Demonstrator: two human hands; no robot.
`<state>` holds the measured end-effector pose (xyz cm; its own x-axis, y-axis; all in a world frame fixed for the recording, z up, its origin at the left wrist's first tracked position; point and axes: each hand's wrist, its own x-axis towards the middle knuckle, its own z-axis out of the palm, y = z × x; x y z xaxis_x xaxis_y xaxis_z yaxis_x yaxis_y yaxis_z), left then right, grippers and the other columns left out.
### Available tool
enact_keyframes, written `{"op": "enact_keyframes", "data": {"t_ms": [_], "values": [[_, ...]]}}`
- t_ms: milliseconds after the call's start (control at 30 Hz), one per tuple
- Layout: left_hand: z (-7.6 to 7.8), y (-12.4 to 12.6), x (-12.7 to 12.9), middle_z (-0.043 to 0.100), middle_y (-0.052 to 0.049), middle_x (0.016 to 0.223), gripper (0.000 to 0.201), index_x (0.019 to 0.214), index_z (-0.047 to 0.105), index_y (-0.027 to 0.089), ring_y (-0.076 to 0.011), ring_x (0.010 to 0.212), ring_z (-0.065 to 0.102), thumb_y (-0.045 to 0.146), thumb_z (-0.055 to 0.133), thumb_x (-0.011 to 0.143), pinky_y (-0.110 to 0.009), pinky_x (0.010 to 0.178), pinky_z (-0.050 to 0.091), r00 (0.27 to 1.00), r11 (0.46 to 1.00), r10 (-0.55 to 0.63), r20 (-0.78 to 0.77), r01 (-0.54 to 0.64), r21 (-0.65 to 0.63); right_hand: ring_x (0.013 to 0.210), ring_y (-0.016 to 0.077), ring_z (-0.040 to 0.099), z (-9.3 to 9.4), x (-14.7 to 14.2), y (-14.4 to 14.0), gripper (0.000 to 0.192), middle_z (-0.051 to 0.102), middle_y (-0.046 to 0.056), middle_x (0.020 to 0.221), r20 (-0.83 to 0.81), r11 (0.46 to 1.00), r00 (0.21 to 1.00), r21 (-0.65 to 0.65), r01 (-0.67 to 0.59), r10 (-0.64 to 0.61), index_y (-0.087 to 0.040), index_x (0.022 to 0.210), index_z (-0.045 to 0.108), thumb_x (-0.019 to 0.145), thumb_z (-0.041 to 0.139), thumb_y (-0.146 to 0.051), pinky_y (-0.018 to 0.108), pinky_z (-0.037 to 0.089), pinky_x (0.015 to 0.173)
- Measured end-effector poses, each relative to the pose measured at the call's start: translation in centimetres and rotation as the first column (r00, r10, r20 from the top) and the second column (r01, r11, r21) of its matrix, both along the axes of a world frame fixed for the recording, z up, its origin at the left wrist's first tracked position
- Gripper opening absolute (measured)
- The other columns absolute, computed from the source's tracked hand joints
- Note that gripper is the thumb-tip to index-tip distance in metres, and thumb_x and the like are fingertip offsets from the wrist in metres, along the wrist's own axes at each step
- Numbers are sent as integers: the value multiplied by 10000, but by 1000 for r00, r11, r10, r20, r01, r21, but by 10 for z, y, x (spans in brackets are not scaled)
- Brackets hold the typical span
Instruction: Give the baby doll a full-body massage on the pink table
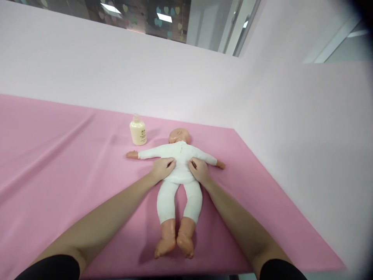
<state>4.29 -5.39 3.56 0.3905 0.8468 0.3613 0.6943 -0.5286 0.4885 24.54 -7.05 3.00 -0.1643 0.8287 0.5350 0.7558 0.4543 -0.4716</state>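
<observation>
Nearest to us, two bare forearms with black sleeve edges reach forward over the pink cloth-covered table (58,163). Between them we note the baby doll in a white one-piece suit (180,171), lying lengthwise on the cloth, bare plastic feet toward us, head away, arms spread out to either side. It seems to lie face down, with a seam running along the back of the suit, though we cannot be sure.

Our left hand (162,169) rests on the doll's torso on the left side, fingers curled and pinching the white fabric near the seam. Our right hand (198,170) mirrors it on the right side of the torso, fingers likewise bent into the fabric. Both hands grasp the suit; neither is flat or released.

Beyond the hands, the doll's head lies turned to one side. Just beyond the doll's left-lying arm stands a cream plastic pump bottle with a small label (138,131), upright on the cloth, near the head but apart from it.

Farthest back, a pale pink wall (145,74) bounds the table, meeting a second wall at the right
</observation>
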Motion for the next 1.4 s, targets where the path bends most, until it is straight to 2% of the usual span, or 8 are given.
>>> {"op": "enact_keyframes", "data": {"t_ms": [300,700,967,1400], "values": [[1,0,-1,520,10,597,316,608,441,185,-131,576,455,321,344,877,-255,559,272,1000,1000,-5,3,5,15,745,179,480,-1,1,4,186,511,20,722,-25,998,999,45,-34,35,-215,665,491,845,443,-216,321,394,722],[-2,4,-2,497,-1,610,318,597,439,187,-148,620,466,284,340,884,-280,606,330,999,996,-33,25,30,87,800,189,472,-4,1,6,135,498,28,791,-72,998,997,51,-29,33,-217,700,470,834,461,-206,352,403,793],[-8,10,-3,535,-33,789,201,702,499,184,-177,787,481,217,390,867,-333,790,383,997,987,-21,78,8,157,901,206,491,-3,1,6,41,520,44,887,-103,998,995,55,-12,18,-214,810,508,809,478,-185,372,396,865],[-9,8,-2,522,-56,936,77,784,504,186,-206,871,439,197,445,833,-363,836,385,994,983,41,102,-58,177,992,217,510,-9,4,10,250,548,70,1011,-117,1000,993,-16,-19,17,-209,1058,530,813,482,-214,397,414,928]]}}
